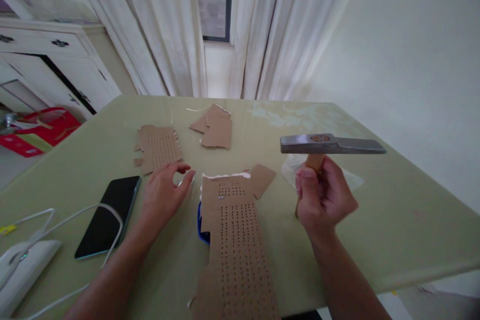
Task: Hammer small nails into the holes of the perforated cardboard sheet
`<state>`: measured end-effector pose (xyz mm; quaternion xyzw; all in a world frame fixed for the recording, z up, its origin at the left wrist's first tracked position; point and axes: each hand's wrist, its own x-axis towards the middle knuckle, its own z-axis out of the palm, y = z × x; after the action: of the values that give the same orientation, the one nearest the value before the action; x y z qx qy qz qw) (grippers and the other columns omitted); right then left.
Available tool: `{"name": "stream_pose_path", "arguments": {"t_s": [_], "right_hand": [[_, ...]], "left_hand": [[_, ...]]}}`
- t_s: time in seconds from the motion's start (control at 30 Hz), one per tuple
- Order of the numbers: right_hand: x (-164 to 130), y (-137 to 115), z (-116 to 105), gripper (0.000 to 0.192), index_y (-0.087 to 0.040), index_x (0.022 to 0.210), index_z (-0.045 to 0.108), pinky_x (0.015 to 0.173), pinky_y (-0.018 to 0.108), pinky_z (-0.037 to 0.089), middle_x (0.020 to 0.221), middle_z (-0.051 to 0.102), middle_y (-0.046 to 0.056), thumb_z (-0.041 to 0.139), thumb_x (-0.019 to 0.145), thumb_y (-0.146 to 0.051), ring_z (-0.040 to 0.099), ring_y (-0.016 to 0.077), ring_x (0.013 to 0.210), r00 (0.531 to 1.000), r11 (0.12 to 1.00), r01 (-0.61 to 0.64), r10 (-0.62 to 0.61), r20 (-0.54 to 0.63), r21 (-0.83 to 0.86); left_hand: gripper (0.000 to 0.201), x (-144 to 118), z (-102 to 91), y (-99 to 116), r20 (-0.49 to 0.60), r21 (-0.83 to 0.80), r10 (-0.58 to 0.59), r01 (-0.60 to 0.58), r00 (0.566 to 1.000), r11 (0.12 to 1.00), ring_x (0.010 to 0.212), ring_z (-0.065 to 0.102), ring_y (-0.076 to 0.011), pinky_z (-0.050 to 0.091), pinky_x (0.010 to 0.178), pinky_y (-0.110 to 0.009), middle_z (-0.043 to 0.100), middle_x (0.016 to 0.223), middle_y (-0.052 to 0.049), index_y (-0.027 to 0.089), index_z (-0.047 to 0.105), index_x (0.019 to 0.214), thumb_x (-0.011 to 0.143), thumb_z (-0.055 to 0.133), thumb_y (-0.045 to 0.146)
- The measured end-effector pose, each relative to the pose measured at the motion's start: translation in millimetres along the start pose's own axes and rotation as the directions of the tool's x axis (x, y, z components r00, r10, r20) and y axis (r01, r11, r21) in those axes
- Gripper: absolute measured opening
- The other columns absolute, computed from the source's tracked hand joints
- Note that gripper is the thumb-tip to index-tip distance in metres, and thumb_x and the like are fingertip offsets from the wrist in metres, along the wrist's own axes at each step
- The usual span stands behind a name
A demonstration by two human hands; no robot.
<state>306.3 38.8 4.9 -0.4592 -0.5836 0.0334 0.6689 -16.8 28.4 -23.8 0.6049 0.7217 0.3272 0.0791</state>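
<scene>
Hands: two, both bare. The right hand (322, 197) is curled in a fist around the wooden handle of one hammer (332, 145), head up, above the desk's right half. The left hand (165, 190) rests on the desk with thumb and forefinger drawn together at their tips; whether something small sits between them cannot be told.
Desk: one, pale green (393, 220), running from the near edge to the curtains at the far edge.
Curtains: white, hanging either side of one window (213, 0) beyond the far edge.
Cabinet: one white cabinet (48, 60) off the desk's far left corner, with a red box (45, 130) on the floor beside it.
Cardboard: three pieces. The long punched strip (236, 250) runs from the near edge toward the middle, between the two hands, rows of small holes along it. The second punched piece (157, 147) lies just beyond the left hand. The plain torn piece (215, 127) lies toward the far edge, near the middle.
Phone: one black phone (108, 215), face up, left of the left forearm, near the left edge.
Charger: one white block (22, 270) at the near left corner, its white cable (75, 212) looping over the phone.
Blue thing: one, peeking out under the strip's left side (199, 222); too hidden to name.
Plastic: one clear scrap (292, 170) on the desk behind the right hand.
</scene>
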Motion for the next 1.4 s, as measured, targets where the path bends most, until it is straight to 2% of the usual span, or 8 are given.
{"name": "stream_pose_path", "arguments": {"t_s": [0.07, 0.2, 0.47, 0.83, 0.93, 1.1, 1.27, 1.4], "right_hand": [[1.6, -1.1, 1.2, 0.028, -0.017, 0.117, 0.075, 0.046, 0.025, 0.046, 0.072, 0.063, -0.002, 0.072, 0.102, -0.041, 0.054, 0.0118, 0.05, 0.999, 0.996, -0.044, 0.047, -0.028, 0.081], [9.6, -8.0, 4.9, 0.021, -0.019, 0.109, 0.072, 0.043, 0.023, 0.042, 0.072, 0.064, -0.003, 0.073, 0.102, -0.038, 0.05, 0.0098, 0.046, 0.995, 0.973, -0.07, 0.085, -0.059, 0.221], [15.2, -11.7, 6.8, 0.022, -0.02, 0.114, 0.072, 0.044, 0.023, 0.039, 0.072, 0.061, -0.003, 0.074, 0.102, -0.039, 0.05, 0.0101, 0.048, 0.991, 0.947, -0.119, 0.13, -0.017, 0.298], [19.1, -10.4, 9.1, 0.019, -0.02, 0.112, 0.074, 0.045, 0.022, 0.037, 0.067, 0.058, -0.006, 0.072, 0.103, -0.036, 0.047, 0.0092, 0.048, 0.988, 0.934, -0.146, 0.154, 0.004, 0.325], [19.1, -8.8, 9.1, 0.02, -0.02, 0.112, 0.074, 0.045, 0.022, 0.038, 0.07, 0.059, -0.005, 0.073, 0.102, -0.038, 0.048, 0.009, 0.048, 0.985, 0.932, -0.17, 0.174, 0.016, 0.32], [18.1, -4.6, 8.9, 0.022, -0.021, 0.111, 0.073, 0.044, 0.022, 0.038, 0.07, 0.058, -0.005, 0.072, 0.103, -0.041, 0.048, 0.009, 0.048, 0.984, 0.931, -0.176, 0.174, 0.035, 0.32], [17.7, -2.2, 10.1, 0.025, -0.022, 0.111, 0.071, 0.044, 0.021, 0.037, 0.069, 0.056, -0.006, 0.07, 0.104, -0.046, 0.047, 0.0088, 0.047, 0.982, 0.937, -0.185, 0.183, 0.037, 0.297], [17.5, -1.2, 10.6, 0.026, -0.021, 0.112, 0.071, 0.044, 0.021, 0.037, 0.069, 0.056, -0.006, 0.07, 0.104, -0.047, 0.047, 0.0086, 0.047, 0.983, 0.933, -0.182, 0.18, 0.034, 0.309]], "left_hand": [[0.037, -0.2, 6.2, -7.7, 0.099, 0.144, 0.031, -0.045, 0.995, 0.989, 0.106, 0.072, -0.0346, 0.053, 0.096, -0.047, 0.078, 0.106, -0.013, 0.02, 0.074, 0.101, 0.093, 0.058, 0.052], [0.037, -4.5, 15.2, -15.1, 0.209, 0.27, 0.006, -0.064, 0.978, 0.961, 0.103, 0.072, -0.0361, 0.054, 0.092, -0.048, 0.077, 0.106, -0.015, 0.019, 0.071, 0.105, 0.095, 0.055, 0.051], [0.027, -3.7, 18.2, -18.0, 0.197, 0.318, 0.024, -0.087, 0.98, 0.944, 0.098, 0.073, -0.0362, 0.052, 0.088, -0.048, 0.077, 0.099, -0.014, 0.021, 0.069, 0.094, 0.1, 0.049, 0.038], [0.034, -7.9, 25.2, -20.9, 0.171, 0.464, 0.027, -0.105, 0.985, 0.88, 0.106, 0.071, -0.037, 0.054, 0.092, -0.048, 0.074, 0.105, -0.02, 0.016, 0.066, 0.102, 0.105, 0.038, 0.033], [0.034, -3.4, 22.7, -23.0, 0.089, 0.337, 0.026, -0.054, 0.996, 0.94, 0.107, 0.071, -0.0376, 0.055, 0.095, -0.05, 0.074, 0.107, -0.02, 0.016, 0.066, 0.105, 0.105, 0.037, 0.035], [0.036, 7.1, 9.3, -19.5, -0.077, -0.097, 0.037, -0.045, 0.996, 0.994, 0.118, 0.071, -0.0324, 0.055, 0.105, -0.047, 0.077, 0.123, -0.016, 0.018, 0.07, 0.119, 0.104, 0.045, 0.039], [0.023, 2.1, -6.0, 14.3, -0.142, -0.496, -0.121, 0.035, 0.982, 0.868, 0.101, 0.073, -0.0231, 0.06, 0.094, -0.037, 0.078, 0.103, -0.006, 0.024, 0.07, 0.107, 0.102, 0.06, 0.045], [0.024, -9.9, -13.6, 52.8, -0.05, -0.668, 0.026, -0.052, 0.998, 0.743, 0.091, 0.074, -0.0201, 0.062, 0.086, -0.034, 0.078, 0.096, -0.003, 0.023, 0.071, 0.101, 0.095, 0.075, 0.046]]}}
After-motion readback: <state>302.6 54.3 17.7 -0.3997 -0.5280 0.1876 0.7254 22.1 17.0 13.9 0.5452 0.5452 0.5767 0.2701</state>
